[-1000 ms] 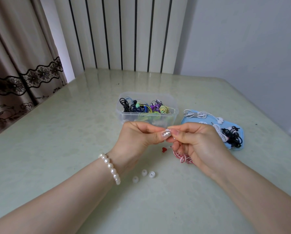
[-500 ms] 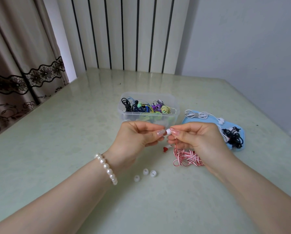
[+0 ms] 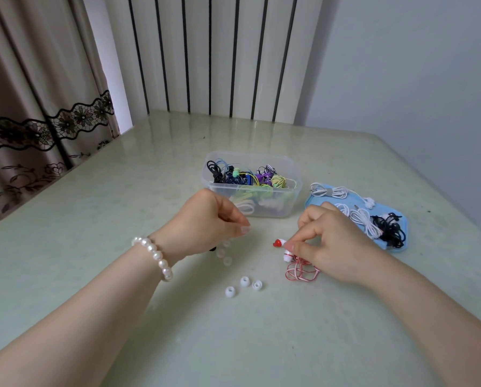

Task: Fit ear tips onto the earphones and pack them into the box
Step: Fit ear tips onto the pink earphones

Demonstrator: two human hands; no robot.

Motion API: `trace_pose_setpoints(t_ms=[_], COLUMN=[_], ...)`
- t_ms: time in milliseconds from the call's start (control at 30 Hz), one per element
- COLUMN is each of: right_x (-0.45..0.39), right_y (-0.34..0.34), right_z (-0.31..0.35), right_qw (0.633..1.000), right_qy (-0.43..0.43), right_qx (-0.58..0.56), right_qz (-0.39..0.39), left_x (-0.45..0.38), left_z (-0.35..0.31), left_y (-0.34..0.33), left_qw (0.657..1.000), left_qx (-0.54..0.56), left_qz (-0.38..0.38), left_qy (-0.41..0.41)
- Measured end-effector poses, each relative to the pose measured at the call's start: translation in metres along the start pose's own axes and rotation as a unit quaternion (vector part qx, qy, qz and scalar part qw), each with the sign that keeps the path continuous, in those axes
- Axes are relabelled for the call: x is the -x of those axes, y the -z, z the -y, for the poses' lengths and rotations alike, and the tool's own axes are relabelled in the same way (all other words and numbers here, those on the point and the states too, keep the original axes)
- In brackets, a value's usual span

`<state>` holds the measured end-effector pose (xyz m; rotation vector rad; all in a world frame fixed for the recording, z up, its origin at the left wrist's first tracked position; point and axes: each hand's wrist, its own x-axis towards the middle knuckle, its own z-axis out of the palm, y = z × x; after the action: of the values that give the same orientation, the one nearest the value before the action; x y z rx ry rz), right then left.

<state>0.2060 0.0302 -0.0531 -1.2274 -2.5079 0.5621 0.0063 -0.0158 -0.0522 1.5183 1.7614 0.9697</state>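
Table (image 3: 122, 247), three loose ear tips (image 3: 244, 281)

Soft, even daylight fills the room, bright without harshness. The glossy pale green counter (image 3: 94, 247) carries a milky sheen at its far edge, where the striped white wall panel (image 3: 214, 51) reflects faintly. Shadows under the arms are weak and diffuse. The wide lens bows the brown lace-trimmed curtain (image 3: 38, 93) and stretches the forearms near the frame's bottom. The left hand (image 3: 205, 222) is slightly motion-blurred.
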Motion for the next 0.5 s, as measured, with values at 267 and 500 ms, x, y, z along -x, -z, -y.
trace_pose_setpoints(t_ms=[267, 500], right_x=[-0.024, -0.027], right_y=[-0.015, -0.028], right_z=[0.001, 0.006], right_qw=[0.989, 0.993], right_qy=[-0.094, -0.107], right_qx=[-0.053, -0.032], right_qz=[-0.101, -0.022], left_x=[-0.008, -0.011], left_z=[0.007, 0.014], left_y=[0.018, 0.014], left_qw=[0.999, 0.994], left_qx=[-0.029, -0.103], left_qz=[-0.036, -0.035], left_qy=[0.002, 0.007])
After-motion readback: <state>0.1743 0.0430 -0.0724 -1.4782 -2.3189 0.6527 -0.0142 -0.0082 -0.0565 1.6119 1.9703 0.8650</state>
